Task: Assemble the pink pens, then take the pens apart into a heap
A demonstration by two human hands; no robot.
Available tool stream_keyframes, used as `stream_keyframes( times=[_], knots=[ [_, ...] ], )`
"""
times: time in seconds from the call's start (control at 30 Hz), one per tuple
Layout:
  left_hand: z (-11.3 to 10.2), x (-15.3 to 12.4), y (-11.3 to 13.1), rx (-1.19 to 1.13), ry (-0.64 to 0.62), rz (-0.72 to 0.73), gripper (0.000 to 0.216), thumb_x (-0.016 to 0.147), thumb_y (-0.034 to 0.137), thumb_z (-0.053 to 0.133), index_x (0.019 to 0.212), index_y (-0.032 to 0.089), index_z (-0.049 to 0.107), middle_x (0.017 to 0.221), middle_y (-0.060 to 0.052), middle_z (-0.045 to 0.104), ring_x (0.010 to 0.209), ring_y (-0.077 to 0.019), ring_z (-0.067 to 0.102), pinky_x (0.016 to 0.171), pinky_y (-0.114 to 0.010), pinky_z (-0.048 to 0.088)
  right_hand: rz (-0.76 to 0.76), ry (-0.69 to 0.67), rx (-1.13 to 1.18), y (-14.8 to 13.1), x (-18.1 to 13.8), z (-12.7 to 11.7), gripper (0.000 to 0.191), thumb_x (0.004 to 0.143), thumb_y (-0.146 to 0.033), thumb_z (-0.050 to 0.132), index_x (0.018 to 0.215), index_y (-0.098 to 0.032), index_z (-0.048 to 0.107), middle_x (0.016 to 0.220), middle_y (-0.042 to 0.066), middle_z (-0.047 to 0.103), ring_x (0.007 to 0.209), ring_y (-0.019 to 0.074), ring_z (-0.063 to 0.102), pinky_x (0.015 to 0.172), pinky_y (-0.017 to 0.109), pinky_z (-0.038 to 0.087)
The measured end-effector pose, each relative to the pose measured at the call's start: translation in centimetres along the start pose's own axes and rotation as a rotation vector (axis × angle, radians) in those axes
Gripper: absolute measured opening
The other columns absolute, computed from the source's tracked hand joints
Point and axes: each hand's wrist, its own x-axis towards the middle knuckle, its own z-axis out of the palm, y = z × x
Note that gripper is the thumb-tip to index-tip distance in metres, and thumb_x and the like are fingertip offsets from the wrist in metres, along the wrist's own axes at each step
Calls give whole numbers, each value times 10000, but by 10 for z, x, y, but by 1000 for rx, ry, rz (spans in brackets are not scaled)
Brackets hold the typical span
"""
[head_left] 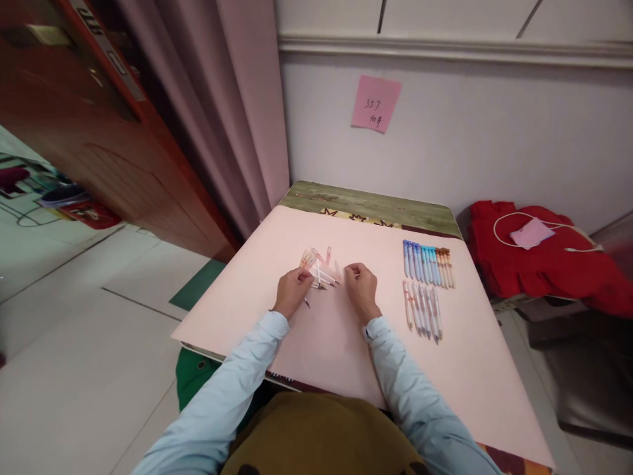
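A small heap of loose pen parts (320, 265), pale orange barrels and white refills, lies on a pink sheet (346, 343) that covers the table. My left hand (293, 290) rests at the heap's left side with its fingers curled onto some of the parts. My right hand (361, 287) sits at the heap's right side, fingers closed in a pinch; what it holds is too small to make out. To the right lie two neat rows of finished pens: blue to orange ones (428, 262) at the back and pale ones (423, 310) nearer me.
The table's green wooden edge (370, 201) meets a white wall with a pink sticky note (376, 103). A curtain (232, 112) and wooden door (74, 119) stand at the left. A red cloth (544, 264) with a white cable lies at the right.
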Motion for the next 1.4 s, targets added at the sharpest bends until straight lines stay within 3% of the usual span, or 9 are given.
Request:
stream_keyframes(
  times=[0.1, 0.27, 0.4, 0.5, 0.67, 0.9, 1.13, 1.4],
  knots=[
    [6, 3, 1, 63, 21, 46, 82, 750, 257, 628, 703, 210, 676, 674, -7, 641, 654, -175, 571, 634, -277, 401, -32, -2, 3, 2, -2, 3, 285, 880, -361, 467, 855, -192, 694, 818, 34, 703, 740, 169, 617, 701, 254, 444],
    [12, 6, -3, 166, 190, 93, 124, 844, 267, 568, 788, 208, 662, 799, -38, 662, 751, -193, 590, 722, -297, 428, -111, -41, -108, -2, -6, 7, 228, 886, -323, 500, 847, -209, 694, 824, 14, 671, 710, 143, 589, 699, 242, 431],
    [24, -2, 3, 397, 269, 79, 149, 888, 264, 542, 840, 214, 674, 914, -73, 673, 952, -248, 585, 853, -359, 408, -202, -80, -213, -7, -6, 11, 212, 917, -325, 539, 985, -236, 719, 930, 14, 678, 765, 130, 617, 696, 227, 427],
    [32, -7, 15, 553, 201, 70, 170, 891, 346, 573, 854, 217, 676, 962, -85, 675, 997, -274, 572, 861, -396, 393, -249, -92, -325, -9, -5, 15, 231, 935, -323, 550, 1081, -268, 720, 1020, 17, 676, 763, 126, 622, 642, 227, 405],
    [38, -1, 28, 714, 77, 46, 192, 837, 388, 632, 806, 203, 671, 957, -102, 694, 988, -298, 593, 832, -411, 404, -301, -99, -403, -8, -4, 19, 206, 950, -325, 549, 1020, -272, 735, 1002, 13, 676, 736, 125, 612, 595, 236, 366],
    [38, 8, 28, 652, -10, -107, 131, 787, 297, 618, 728, 222, 708, 877, -98, 727, 866, -282, 659, 699, -357, 422, -343, -59, -317, -3, -5, 26, 172, 927, -251, 565, 981, -259, 728, 1008, -2, 705, 830, 140, 640, 656, 245, 392],
    [35, 4, 28, 615, 60, -128, 137, 820, 245, 546, 739, 217, 653, 890, -86, 723, 852, -262, 671, 669, -338, 424, -258, 3, -159, 1, 0, 24, 270, 909, -235, 569, 1149, -210, 691, 1014, 33, 699, 816, 154, 635, 723, 261, 442],
    [37, 8, 31, 622, 81, -68, 112, 833, 303, 580, 891, 222, 632, 998, -70, 700, 964, -252, 654, 773, -339, 461, -218, 50, -51, 7, 3, 24, 249, 902, -284, 532, 1025, -195, 729, 975, 65, 679, 831, 177, 620, 758, 283, 465]
  ],
)
